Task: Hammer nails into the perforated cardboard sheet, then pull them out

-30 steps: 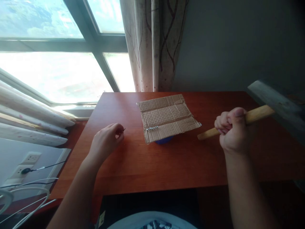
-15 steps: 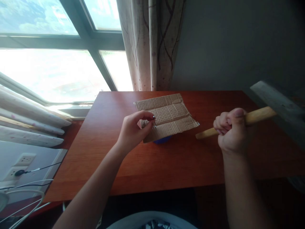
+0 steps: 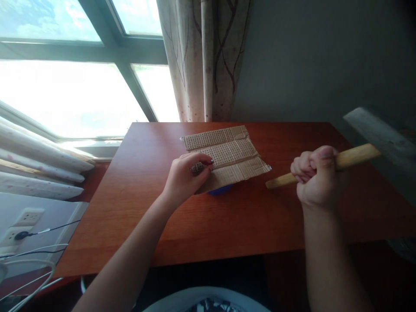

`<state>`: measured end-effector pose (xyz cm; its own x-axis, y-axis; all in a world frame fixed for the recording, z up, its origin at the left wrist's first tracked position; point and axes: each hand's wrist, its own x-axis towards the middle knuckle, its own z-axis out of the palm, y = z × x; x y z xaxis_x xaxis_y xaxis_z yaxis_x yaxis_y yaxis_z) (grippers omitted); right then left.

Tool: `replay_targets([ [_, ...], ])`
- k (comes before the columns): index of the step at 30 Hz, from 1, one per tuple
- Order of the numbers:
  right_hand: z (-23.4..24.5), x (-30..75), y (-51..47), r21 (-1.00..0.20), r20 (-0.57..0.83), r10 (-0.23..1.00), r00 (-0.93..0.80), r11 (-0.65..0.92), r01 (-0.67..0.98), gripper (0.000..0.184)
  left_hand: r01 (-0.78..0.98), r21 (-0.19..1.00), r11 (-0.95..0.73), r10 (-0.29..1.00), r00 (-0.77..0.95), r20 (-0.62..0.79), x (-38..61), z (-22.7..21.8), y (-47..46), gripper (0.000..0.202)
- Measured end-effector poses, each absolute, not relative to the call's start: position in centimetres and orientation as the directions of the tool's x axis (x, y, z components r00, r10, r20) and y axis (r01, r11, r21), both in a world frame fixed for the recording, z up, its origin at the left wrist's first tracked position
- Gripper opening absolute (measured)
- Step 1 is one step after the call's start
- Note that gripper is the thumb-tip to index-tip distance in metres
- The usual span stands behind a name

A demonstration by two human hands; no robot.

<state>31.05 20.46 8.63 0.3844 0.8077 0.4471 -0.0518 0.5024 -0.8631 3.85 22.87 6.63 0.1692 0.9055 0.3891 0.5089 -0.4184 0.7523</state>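
Observation:
My left hand (image 3: 186, 173) is closed in a pinch over a folded piece of brown cardboard (image 3: 232, 151) dotted with rows of small holes. Between thumb and forefinger shows the shiny head of a small nail (image 3: 212, 161); its shank is hidden, so I cannot tell whether it touches the cardboard. Part of something blue (image 3: 220, 190) shows under the cardboard's front edge. On the right, my right hand (image 3: 316, 177) is wrapped round the wooden handle of a hammer (image 3: 359, 156), held in the air apart from the cardboard. The hammer's grey head points to the right and is partly blurred.
The reddish-brown wooden table (image 3: 130, 234) stands against a dark wall. A window and curtains (image 3: 195, 65) are at the left and back. Power sockets (image 3: 14, 236) with cables are at the lower left. A pale rounded rim (image 3: 208, 294) shows below the table's front edge.
My left hand has shifted slightly to the right over the cardboard, still pinching the nail. The right hand holds the hammer in nearly the same place. The view has moved a little.

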Motion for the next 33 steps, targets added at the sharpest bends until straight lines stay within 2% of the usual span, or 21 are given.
replay_targets([
  [30,8.71,30.79,20.43,-0.863,0.459,0.799,0.389,0.504,-0.017,0.049,0.531,0.704,-0.472,0.879,0.222,0.421,3.92,6.73,22.88,0.005],
  [33,9.07,30.80,20.28,-0.880,0.446,0.825,0.346,0.475,0.002,0.050,0.534,0.700,-0.474,0.877,0.218,0.428,3.89,6.65,22.89,0.006],
])
